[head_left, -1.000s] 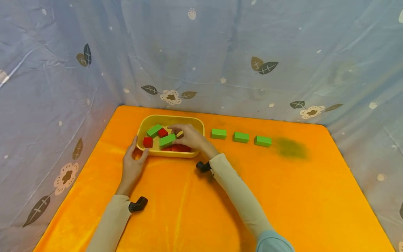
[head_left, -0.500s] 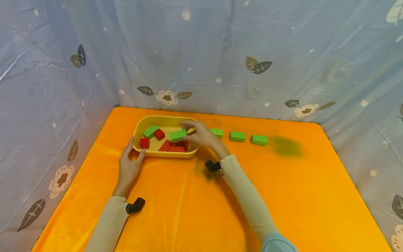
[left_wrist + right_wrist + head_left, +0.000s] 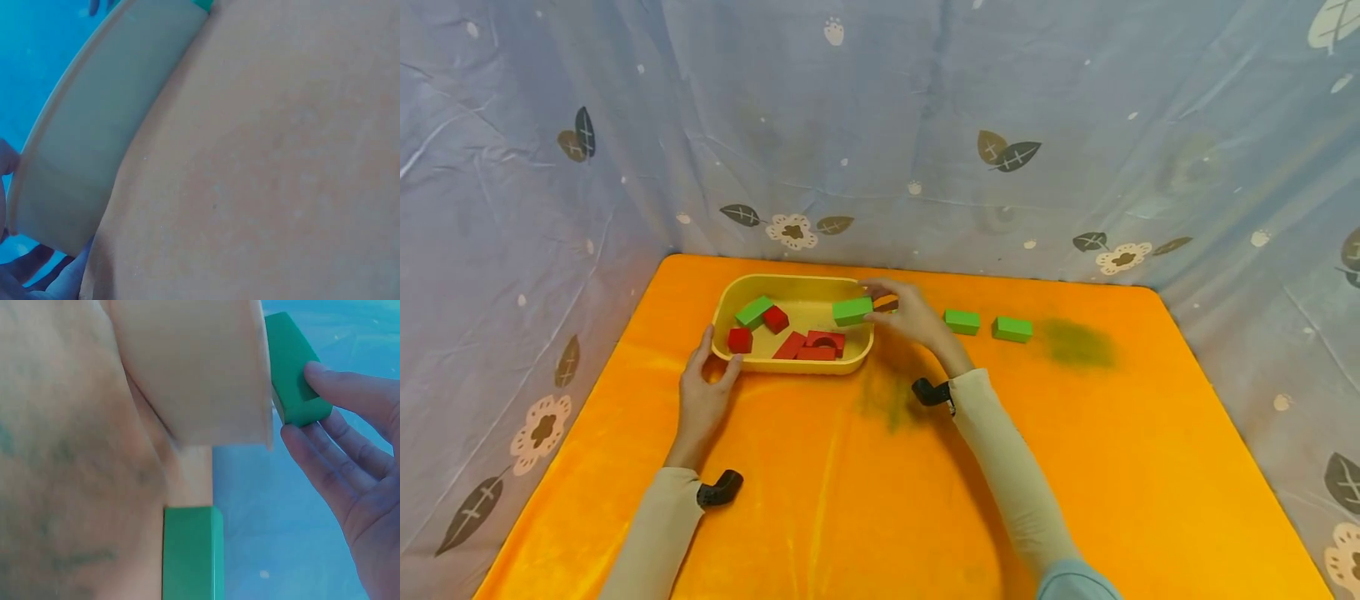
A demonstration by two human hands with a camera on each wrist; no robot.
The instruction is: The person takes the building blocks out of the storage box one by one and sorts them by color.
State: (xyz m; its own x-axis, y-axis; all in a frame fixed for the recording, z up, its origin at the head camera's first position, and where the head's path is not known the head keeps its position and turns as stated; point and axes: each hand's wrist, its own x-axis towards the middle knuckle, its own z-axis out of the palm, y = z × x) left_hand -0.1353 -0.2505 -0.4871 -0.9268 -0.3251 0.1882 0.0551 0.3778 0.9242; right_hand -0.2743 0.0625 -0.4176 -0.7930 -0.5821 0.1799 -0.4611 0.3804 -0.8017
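My right hand (image 3: 921,323) pinches a green rectangular block (image 3: 852,312) between thumb and fingertips. The block is over the right rim of a yellow plastic tub (image 3: 797,367), tilted beside the tub wall in the right wrist view. At the tub's front left corner, my left hand (image 3: 703,404) grips its edge, thumb at the front rim and fingers along the left side. Inside lie another green block (image 3: 754,312), a red cube (image 3: 740,340), a second small red block (image 3: 775,319), a red arch block (image 3: 825,340) and further red pieces (image 3: 790,345).
Two green blocks, a left one (image 3: 962,322) and a right one (image 3: 1012,329), stand in a row right of the tub. Another green block (image 3: 190,553) shows in the right wrist view. Orange cloth (image 3: 820,483) covers the table; a patterned curtain (image 3: 880,150) hangs behind.
The right hand has lifted the green block from the tub's middle and carried it right to the rim, covering the nearest block of the row. The left hand has kept its grip.
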